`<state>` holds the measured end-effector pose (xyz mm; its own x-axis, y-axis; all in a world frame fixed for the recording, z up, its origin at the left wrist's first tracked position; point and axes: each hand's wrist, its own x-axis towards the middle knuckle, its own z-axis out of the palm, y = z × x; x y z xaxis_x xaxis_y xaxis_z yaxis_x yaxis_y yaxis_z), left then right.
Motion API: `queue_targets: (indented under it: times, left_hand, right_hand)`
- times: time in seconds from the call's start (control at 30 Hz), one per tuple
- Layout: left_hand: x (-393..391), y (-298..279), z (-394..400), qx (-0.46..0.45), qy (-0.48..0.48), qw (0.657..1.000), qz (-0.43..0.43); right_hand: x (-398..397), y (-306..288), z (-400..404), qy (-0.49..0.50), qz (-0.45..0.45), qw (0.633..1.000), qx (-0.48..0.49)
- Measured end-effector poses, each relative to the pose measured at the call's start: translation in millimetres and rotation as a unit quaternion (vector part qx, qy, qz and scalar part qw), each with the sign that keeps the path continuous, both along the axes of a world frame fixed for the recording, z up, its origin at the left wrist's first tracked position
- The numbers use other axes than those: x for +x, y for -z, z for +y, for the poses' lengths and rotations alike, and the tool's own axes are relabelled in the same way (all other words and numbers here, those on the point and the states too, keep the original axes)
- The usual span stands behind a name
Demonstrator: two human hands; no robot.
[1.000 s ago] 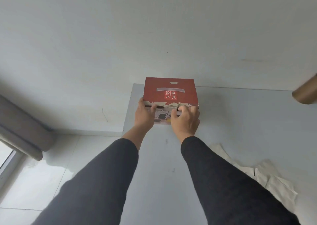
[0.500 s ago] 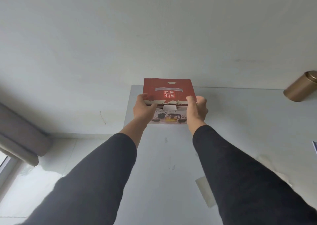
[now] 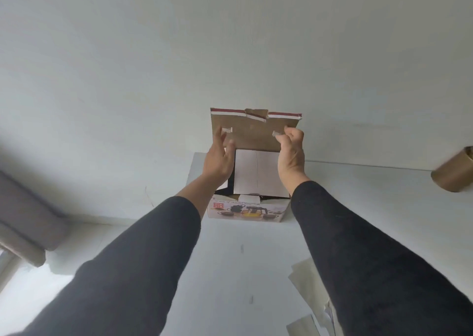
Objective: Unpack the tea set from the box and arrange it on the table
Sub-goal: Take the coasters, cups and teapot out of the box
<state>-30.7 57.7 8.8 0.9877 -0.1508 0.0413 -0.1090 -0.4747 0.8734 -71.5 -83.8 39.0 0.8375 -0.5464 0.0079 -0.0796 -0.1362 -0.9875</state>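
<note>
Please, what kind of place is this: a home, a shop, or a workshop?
Probably a room in a home, though I cannot be sure. A plain white table stands against a bare white wall, a grey curtain hangs by a window at the left, and the floor looks tiled.

Gold canister [image 3: 454, 171] at right edge; pale papers [image 3: 311, 287] lower right; grey curtain [image 3: 28, 223] left
</note>
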Motion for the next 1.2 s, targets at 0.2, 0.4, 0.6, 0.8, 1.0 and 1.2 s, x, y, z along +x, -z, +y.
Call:
queue_targets:
  times: [0.2, 0.4, 0.6, 0.8, 1.0, 1.2]
  left_hand:
    - [44, 24, -3, 0.224, 0.04, 0.973, 0.036]
    - [54, 32, 4, 0.237, 0.063, 0.969, 0.024]
    - [52, 19, 15, 0.184, 0.05, 0.982, 0.013]
    - [48, 10, 31, 0.299, 0.023, 0.953, -0.043]
    - [30, 5, 45, 0.427, 0.071, 0.894, -0.118]
    - [10, 15, 49, 0.567, 0.132, 0.806, -0.111]
  right_hand:
    - [37, 32, -15, -0.124, 0.127, 0.973, -0.15]
    - [44, 54, -18, -0.237, 0.167, 0.83, -0.476]
    - [33, 52, 13, -0.349, 0.077, 0.792, -0.496]
    - [25, 34, 23, -0.382, 0.142, 0.748, -0.524]
    - [-4, 25, 30, -0.41, 0.164, 0.703, -0.557]
    - [-21, 20, 31, -0.308, 0.104, 0.743, -0.584]
